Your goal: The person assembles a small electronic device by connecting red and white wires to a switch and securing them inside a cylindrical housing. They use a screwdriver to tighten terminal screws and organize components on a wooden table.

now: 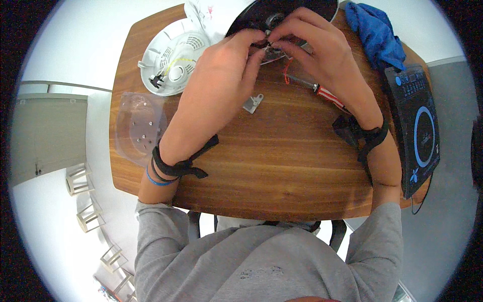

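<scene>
My left hand (pixel 226 63) and my right hand (pixel 322 50) meet over a dark rounded appliance part (pixel 249 20) at the far edge of the table. The fingertips of both hands are pinched close together at its inner side. Whatever small piece they grip is too small and too covered by fingers to name. An orange-red wire (pixel 287 75) hangs down just below the right fingertips. Under my right wrist lies a screwdriver (pixel 329 95) with a red and white striped handle. A small metal bracket (pixel 253 103) rests on the wood below my left hand.
At the far left sits a round white vented plastic housing (pixel 151 58) with a black connector and yellow wire. Below it, a clear plastic sheet (pixel 126 128) carries several screws. A blue cloth (pixel 375 32) and a black induction cooktop (pixel 417 131) line the right edge of the wooden table (pixel 282 171).
</scene>
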The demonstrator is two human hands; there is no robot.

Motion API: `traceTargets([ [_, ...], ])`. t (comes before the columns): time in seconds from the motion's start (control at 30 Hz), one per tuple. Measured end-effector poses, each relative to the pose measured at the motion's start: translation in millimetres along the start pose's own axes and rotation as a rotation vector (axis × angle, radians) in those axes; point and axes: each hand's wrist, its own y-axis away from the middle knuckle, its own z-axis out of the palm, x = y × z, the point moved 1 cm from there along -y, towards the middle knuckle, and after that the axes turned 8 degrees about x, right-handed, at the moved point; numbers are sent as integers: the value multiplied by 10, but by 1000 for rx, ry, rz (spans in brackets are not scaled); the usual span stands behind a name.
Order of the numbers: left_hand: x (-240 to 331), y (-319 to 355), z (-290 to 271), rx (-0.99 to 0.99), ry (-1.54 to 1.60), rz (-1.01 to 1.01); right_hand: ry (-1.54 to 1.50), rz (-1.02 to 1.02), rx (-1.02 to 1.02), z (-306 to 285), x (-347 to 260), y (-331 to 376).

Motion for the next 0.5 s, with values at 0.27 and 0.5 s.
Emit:
traceTargets([
  [0.27,89,4,-19,11,13,21,4,8,6,14,-38,20],
  [0.5,118,-4,-50,33,48,45,-24,53,-38,5,-87,13],
])
